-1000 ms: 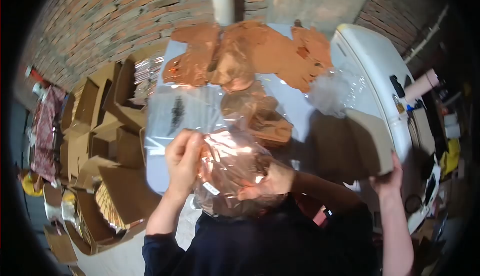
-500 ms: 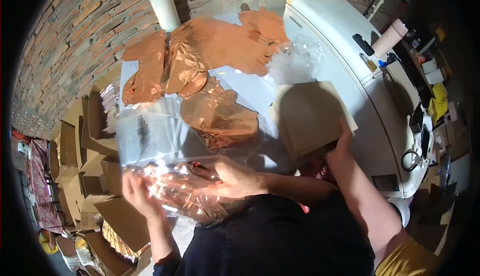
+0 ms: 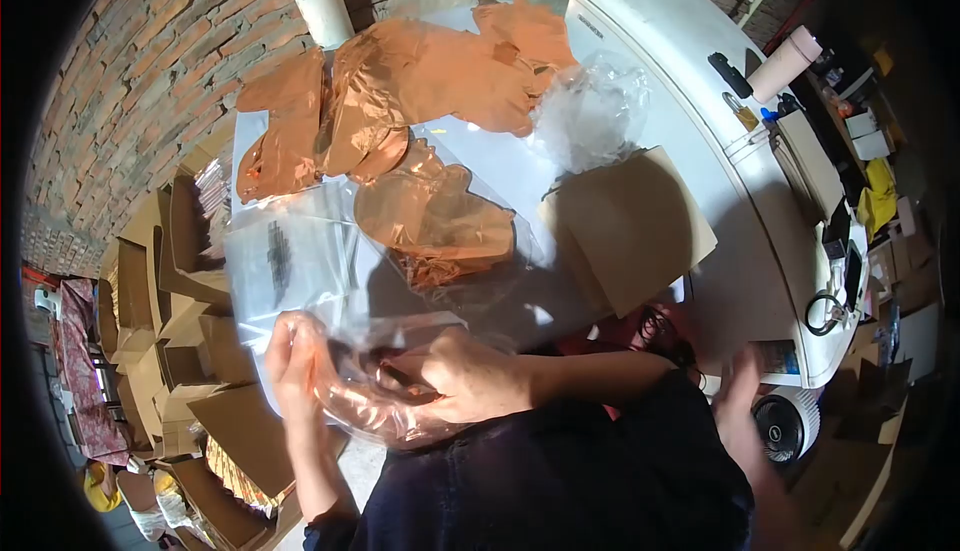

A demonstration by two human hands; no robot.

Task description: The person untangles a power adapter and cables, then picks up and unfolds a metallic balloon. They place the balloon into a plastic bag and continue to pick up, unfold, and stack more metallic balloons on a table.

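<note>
My left hand is closed on the left edge of a clear plastic bag at the table's front edge. Dark reddish, shiny material shows inside the bag. My right hand grips the bag's right side, its fingers partly hidden in the folds. Just beyond my hands, a copper-coloured foil balloon lies flat. Clear flat bags are stacked to the left.
More copper foil lies at the back, beside crumpled clear plastic. Cardboard sheets rest by a white appliance. Open cartons stand left. Another person's blurred hand is at right.
The other person's hand has let go of the cardboard sheets and moved down and back. My left hand has risen slightly, pulling at the bag, and the bag has changed shape.
</note>
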